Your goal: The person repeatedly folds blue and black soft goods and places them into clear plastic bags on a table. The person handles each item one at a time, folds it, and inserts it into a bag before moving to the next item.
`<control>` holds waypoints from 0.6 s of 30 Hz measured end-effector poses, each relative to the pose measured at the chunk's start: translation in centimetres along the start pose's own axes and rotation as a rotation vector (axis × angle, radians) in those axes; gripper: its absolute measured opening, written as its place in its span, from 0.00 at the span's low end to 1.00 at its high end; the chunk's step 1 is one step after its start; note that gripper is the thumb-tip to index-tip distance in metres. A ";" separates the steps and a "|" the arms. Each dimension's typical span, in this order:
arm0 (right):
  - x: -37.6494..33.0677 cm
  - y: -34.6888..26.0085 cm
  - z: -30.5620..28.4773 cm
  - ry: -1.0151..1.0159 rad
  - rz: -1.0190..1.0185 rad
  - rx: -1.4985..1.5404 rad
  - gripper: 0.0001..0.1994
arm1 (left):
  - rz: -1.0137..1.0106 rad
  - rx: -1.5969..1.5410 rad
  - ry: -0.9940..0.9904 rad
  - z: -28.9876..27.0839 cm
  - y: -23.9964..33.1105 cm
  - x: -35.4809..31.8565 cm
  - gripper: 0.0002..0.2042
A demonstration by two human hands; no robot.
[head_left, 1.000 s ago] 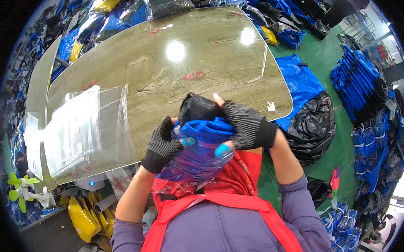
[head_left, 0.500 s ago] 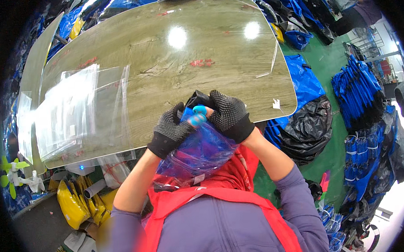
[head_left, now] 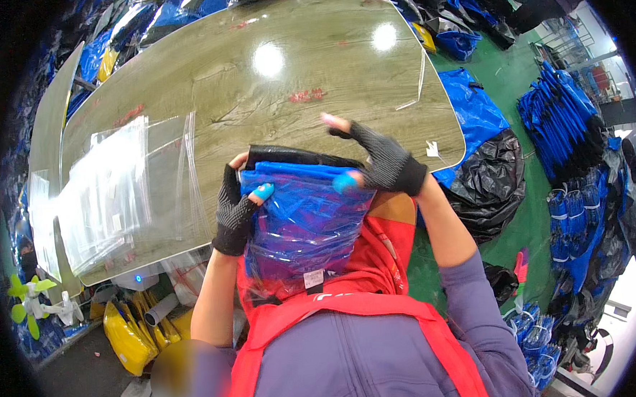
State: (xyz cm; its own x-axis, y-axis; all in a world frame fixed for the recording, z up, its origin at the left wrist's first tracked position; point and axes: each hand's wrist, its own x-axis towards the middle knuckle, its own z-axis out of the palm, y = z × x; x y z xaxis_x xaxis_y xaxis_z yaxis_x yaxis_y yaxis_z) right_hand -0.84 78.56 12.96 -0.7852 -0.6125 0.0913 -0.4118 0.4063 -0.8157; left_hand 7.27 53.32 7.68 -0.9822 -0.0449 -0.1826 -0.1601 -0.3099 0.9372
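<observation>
A clear plastic bag (head_left: 302, 232) with folded blue and black sheeting inside lies spread between my hands, in front of my red apron at the table's near edge. Black folded material (head_left: 294, 154) sticks out at its top. My left hand (head_left: 234, 214), in a dark dotted glove with bare fingertips, grips the upper left edge, its blue-covered thumb on the front. My right hand (head_left: 389, 160), gloved likewise, has its fingers stretched out and apart above the upper right corner. Its blue-covered thumb touches the package there. A small white label (head_left: 313, 278) shows near the bag's bottom.
On the left of the wood-patterned table (head_left: 256, 108) lies a stack of clear plastic bags (head_left: 109, 188). A green toy-like fan (head_left: 29, 306) stands at the left. Blue bundles (head_left: 562, 128) and a black bag (head_left: 486, 190) sit on the green floor at the right.
My hands have moved apart, and the bunched top of the package is now spread wide and flat. The right hand's fingers have opened out; the left still holds the edge.
</observation>
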 end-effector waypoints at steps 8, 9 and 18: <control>-7.6 4.3 4.9 0.425 0.162 0.631 0.17 | 0.218 0.268 -0.013 -0.1 -0.1 0.4 0.31; -7.6 4.5 5.1 0.471 0.151 0.618 0.14 | 0.251 0.241 -0.049 0.0 0.1 0.4 0.37; -4.5 4.1 5.2 0.419 0.143 0.547 0.14 | 0.511 0.490 -0.002 -2.3 1.6 1.2 0.10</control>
State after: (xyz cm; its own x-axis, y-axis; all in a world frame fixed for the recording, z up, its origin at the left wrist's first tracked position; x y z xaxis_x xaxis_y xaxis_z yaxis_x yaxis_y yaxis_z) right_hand 3.44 79.49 6.20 -0.9716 -0.2211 0.0839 -0.0853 -0.0035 -0.9964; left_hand 6.05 50.56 8.24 -0.9462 -0.0689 0.3161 0.2957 0.2125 0.9313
